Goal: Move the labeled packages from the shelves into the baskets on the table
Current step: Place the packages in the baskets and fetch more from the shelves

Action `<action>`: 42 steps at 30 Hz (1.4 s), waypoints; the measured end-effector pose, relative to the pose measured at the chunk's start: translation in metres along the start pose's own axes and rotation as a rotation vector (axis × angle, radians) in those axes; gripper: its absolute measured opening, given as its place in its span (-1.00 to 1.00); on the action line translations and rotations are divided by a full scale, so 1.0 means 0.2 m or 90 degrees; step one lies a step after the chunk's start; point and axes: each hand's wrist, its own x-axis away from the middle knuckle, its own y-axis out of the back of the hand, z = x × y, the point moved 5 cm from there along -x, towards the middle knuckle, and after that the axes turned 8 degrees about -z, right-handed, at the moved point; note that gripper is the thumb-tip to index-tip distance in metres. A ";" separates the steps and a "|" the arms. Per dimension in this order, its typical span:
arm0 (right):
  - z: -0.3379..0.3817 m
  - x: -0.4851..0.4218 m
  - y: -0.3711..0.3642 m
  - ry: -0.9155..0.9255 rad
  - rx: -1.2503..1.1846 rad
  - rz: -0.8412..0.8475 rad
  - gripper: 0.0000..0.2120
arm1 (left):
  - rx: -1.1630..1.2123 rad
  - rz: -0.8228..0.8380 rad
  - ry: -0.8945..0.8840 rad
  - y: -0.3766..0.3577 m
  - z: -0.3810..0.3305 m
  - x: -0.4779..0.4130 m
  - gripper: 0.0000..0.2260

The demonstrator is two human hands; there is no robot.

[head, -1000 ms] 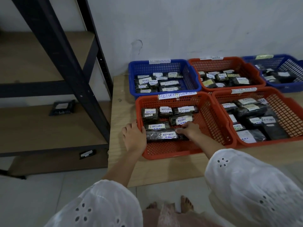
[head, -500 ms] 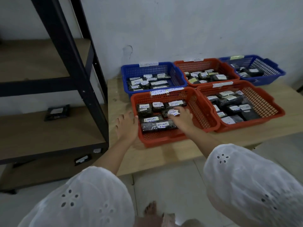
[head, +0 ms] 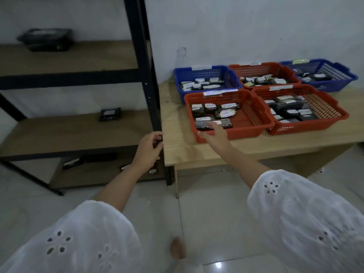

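Several red and blue baskets with dark labeled packages stand on the wooden table [head: 246, 148]. The near-left red basket [head: 254, 127] holds several packages with white labels. My right hand [head: 213, 133] hovers at that basket's front rim, fingers relaxed, holding nothing. My left hand [head: 148, 149] is in front of the black shelf post [head: 146, 75], fingers loosely curled, empty. One dark package [head: 110, 114] lies on the middle shelf, another [head: 46, 39] on the upper shelf, and more packages [head: 71, 163] lie on the bottom shelf.
The metal shelf unit [head: 69, 134] stands left of the table, almost touching it. Behind the near-left basket stand a blue basket [head: 232, 75], a red one [head: 262, 67] and a second blue basket [head: 338, 75]; another red basket [head: 325, 109] sits at right. White tiled floor [head: 206, 213] lies below.
Both hands have drawn back from the near-left red basket. The left hand moved left to the shelf post. The view has pulled back and turned left, showing more shelves.
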 end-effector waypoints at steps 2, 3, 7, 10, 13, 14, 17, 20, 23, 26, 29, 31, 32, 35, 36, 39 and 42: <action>0.05 0.08 -0.11 0.004 0.018 0.030 -0.57 | 0.015 0.000 0.011 0.12 0.07 0.08 -0.73; 0.08 0.12 -0.17 -0.002 0.023 0.043 -0.54 | 0.021 -0.002 0.018 0.18 0.11 0.12 -0.72; 0.23 0.26 -0.47 0.010 0.012 0.093 -0.51 | 0.025 0.007 0.047 0.44 0.31 0.20 -0.70; 0.37 0.37 -0.75 0.023 0.009 0.133 -0.50 | 0.032 0.014 0.064 0.67 0.48 0.24 -0.69; 0.50 0.49 -1.05 0.004 0.006 0.158 -0.49 | 0.027 0.028 0.084 0.91 0.68 0.27 -0.69; 0.55 0.54 -1.17 0.001 -0.001 0.163 -0.48 | 0.017 0.032 0.083 1.01 0.76 0.27 -0.68; 0.67 0.65 -1.46 -0.010 -0.024 0.182 -0.47 | 0.031 0.023 0.093 1.22 0.95 0.29 -0.70; 0.76 0.76 -1.72 -0.037 -0.048 0.203 -0.47 | 0.037 0.025 0.104 1.41 1.13 0.31 -0.70; 0.79 0.80 -1.93 -0.048 -0.045 0.227 -0.47 | 0.053 0.028 0.112 1.52 1.29 0.27 -0.70; 0.77 0.76 -2.10 -0.078 -0.042 0.238 -0.48 | 0.057 0.034 0.127 1.57 1.45 0.18 -0.69; 0.73 0.67 -2.24 -0.096 -0.036 0.241 -0.49 | 0.051 0.054 0.130 1.56 1.61 0.07 -0.70; 0.70 0.60 -2.33 -0.116 -0.028 0.241 -0.49 | 0.048 0.067 0.141 1.55 1.71 -0.01 -0.70; 0.67 0.57 -2.38 -0.124 -0.022 0.237 -0.49 | 0.046 0.076 0.141 1.54 1.77 -0.05 -0.70; 0.57 0.46 -2.57 -0.119 0.004 0.235 -0.49 | 0.036 0.092 0.131 1.47 1.99 -0.16 -0.70; 0.52 0.42 -2.65 -0.118 0.008 0.236 -0.50 | 0.040 0.091 0.134 1.44 2.08 -0.19 -0.70; 0.32 0.32 -2.93 -0.121 0.017 0.231 -0.49 | 0.050 0.095 0.153 1.31 2.44 -0.28 -0.72; 0.07 0.21 -3.31 -0.099 0.040 0.218 -0.48 | 0.060 0.097 0.151 1.10 2.87 -0.37 -0.75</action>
